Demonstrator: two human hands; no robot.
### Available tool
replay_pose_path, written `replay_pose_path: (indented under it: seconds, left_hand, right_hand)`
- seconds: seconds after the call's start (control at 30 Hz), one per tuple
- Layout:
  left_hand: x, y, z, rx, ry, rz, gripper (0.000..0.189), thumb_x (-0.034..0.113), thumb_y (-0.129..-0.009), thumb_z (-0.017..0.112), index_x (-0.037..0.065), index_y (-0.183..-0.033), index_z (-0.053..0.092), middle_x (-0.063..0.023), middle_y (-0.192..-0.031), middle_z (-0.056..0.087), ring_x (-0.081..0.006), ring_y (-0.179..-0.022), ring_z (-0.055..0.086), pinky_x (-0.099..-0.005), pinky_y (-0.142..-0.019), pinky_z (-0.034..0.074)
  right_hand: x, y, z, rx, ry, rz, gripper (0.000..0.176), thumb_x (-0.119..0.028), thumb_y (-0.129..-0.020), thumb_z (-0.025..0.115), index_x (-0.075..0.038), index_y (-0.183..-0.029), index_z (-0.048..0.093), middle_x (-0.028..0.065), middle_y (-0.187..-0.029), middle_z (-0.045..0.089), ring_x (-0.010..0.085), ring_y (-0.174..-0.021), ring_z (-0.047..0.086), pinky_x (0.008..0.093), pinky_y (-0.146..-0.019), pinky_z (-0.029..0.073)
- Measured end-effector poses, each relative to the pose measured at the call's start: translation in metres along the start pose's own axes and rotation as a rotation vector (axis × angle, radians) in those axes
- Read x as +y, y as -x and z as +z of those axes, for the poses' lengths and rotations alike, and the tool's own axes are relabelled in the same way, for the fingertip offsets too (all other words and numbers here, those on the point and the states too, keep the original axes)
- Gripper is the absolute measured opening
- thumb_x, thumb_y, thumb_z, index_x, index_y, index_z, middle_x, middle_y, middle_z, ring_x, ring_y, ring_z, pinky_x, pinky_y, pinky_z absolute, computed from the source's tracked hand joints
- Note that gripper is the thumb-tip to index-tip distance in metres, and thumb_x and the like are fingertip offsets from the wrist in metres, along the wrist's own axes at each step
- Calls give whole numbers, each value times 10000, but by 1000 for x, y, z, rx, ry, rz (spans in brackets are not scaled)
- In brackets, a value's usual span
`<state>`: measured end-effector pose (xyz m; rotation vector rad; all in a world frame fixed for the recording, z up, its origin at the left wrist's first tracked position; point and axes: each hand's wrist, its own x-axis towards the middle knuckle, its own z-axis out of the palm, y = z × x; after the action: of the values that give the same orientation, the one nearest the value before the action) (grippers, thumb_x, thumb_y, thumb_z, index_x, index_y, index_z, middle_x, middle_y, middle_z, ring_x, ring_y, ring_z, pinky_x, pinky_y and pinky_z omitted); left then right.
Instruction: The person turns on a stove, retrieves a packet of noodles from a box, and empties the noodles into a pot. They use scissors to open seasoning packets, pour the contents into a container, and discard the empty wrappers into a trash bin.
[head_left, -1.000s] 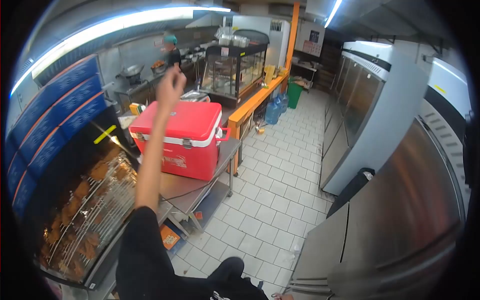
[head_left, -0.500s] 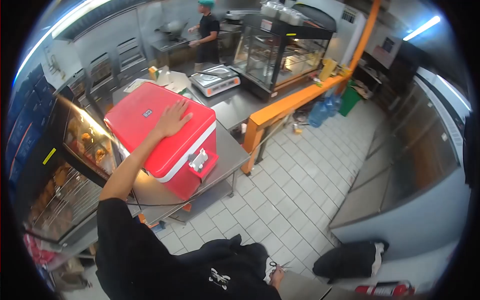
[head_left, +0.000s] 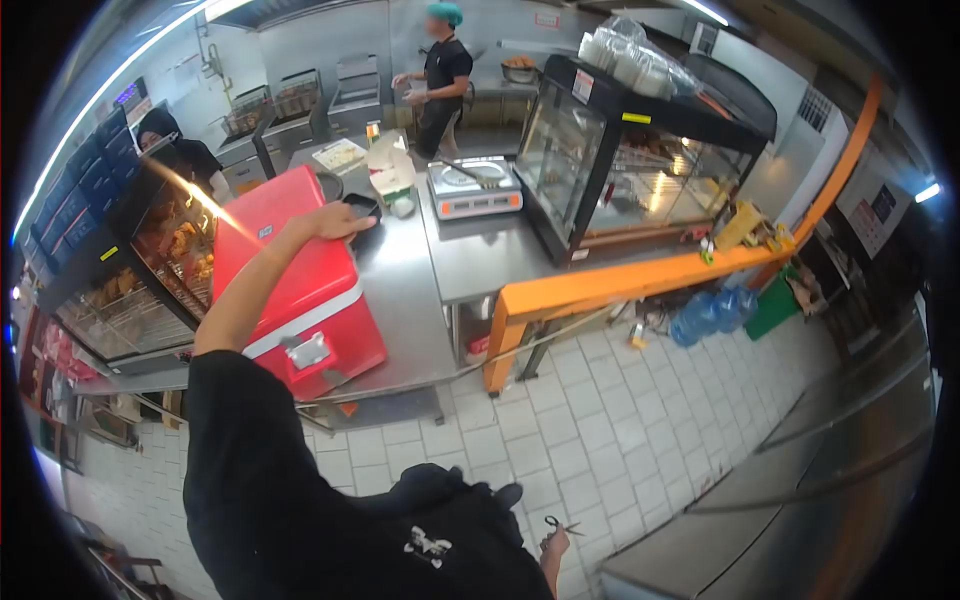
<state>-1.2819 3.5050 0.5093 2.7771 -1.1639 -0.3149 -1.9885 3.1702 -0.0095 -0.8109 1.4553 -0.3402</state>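
My left arm reaches across the red cooler box point(head_left: 290, 275), which has a white band and latch and stands on a steel table. At the lid's far right edge my left hand point(head_left: 335, 221) is closed on a dark, flat thing that looks like a smartphone point(head_left: 362, 205); the fingers partly cover it. Low in the view, beside my body, my right hand point(head_left: 553, 543) grips a pair of scissors point(head_left: 562, 526) by the handle end, with the blades pointing outward and slightly apart.
A digital scale point(head_left: 474, 190) and a glass food warmer point(head_left: 640, 150) stand beyond the cooler. Another lit warmer point(head_left: 130, 285) is at left. An orange beam point(head_left: 640, 275) borders the tiled floor point(head_left: 590, 400). One co-worker point(head_left: 440, 80) stands behind, another point(head_left: 185, 150) at left.
My left hand has gone from lying flat on the lid to its far edge, closing on the dark thing. The view has turned, and the cooler appears farther left. The scissors stay in my right hand.
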Motion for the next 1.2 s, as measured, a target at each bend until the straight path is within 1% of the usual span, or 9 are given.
replay_pose_path:
  seconds: [0.17,0.33,0.43,0.5,0.57,0.7,0.77,0.97,1.2]
  left_hand:
    - [13,22,-7,10,107,-181,722,617,-957,365,51,-632,673,-133,-682,657,-306,-766,634,-360,-793,482]
    - [26,61,-13,217,-69,-10,465,420,-964,512,13,-1180,574,-168,-1120,638,-307,-1072,606,-403,-918,461]
    - [7,139,-3,783,-3,-259,448,397,-963,534,6,-1179,575,-174,-1090,649,-287,-1089,609,-390,-934,458]
    - [-6,214,23,1077,59,-700,455,380,-960,552,-13,-1188,568,-198,-1103,648,-237,-1108,607,-362,-950,448]
    - [-7,289,58,948,392,-1311,543,459,-964,505,-11,-1224,583,-179,-1171,638,-233,-1145,591,-370,-964,441]
    - [9,327,134,1091,1194,-989,675,565,-990,351,-7,-1284,556,-119,-1254,612,-206,-1167,564,-356,-995,405]
    - [20,306,141,1225,1298,-857,732,603,-990,286,-6,-1309,536,-99,-1295,590,-199,-1192,539,-350,-1035,361]
    - [29,278,140,1515,1476,-801,808,668,-956,281,-15,-1320,513,-107,-1320,569,-201,-1247,484,-353,-1089,275]
    - [20,277,133,1643,1583,-884,817,670,-952,283,-18,-1325,517,-128,-1375,526,-215,-1307,437,-374,-1116,234]
  right_hand:
    - [-91,-72,-26,-162,356,-18,329,-316,-948,572,-72,-747,479,14,-543,414,108,-367,358,282,-320,281]
    - [-149,-149,-20,-168,575,20,385,-353,-951,559,-95,-699,423,7,-537,392,113,-368,360,265,-317,249]
    - [-175,-166,34,-108,330,50,352,-326,-965,538,-93,-718,444,1,-534,408,102,-381,390,260,-310,256]
    - [-181,-161,87,-169,387,7,371,-354,-966,534,-113,-700,439,-1,-526,402,100,-380,386,254,-308,253]
    - [-175,-159,126,-300,395,-81,379,-368,-964,532,-120,-693,439,1,-521,401,102,-379,385,255,-311,263]
    - [-172,-113,222,-528,789,-199,400,-381,-949,552,-98,-682,459,6,-523,422,133,-405,432,290,-343,331]
    - [-158,-143,251,-898,1057,-903,401,-384,-944,564,-79,-690,505,16,-545,455,144,-460,485,291,-393,378]
    - [-226,-80,367,-798,1139,-255,429,-430,-942,569,-59,-726,555,32,-585,503,139,-494,514,286,-422,400]
    - [-263,-89,388,-733,1330,-294,387,-446,-931,576,-60,-907,577,28,-653,546,155,-563,565,311,-465,435]
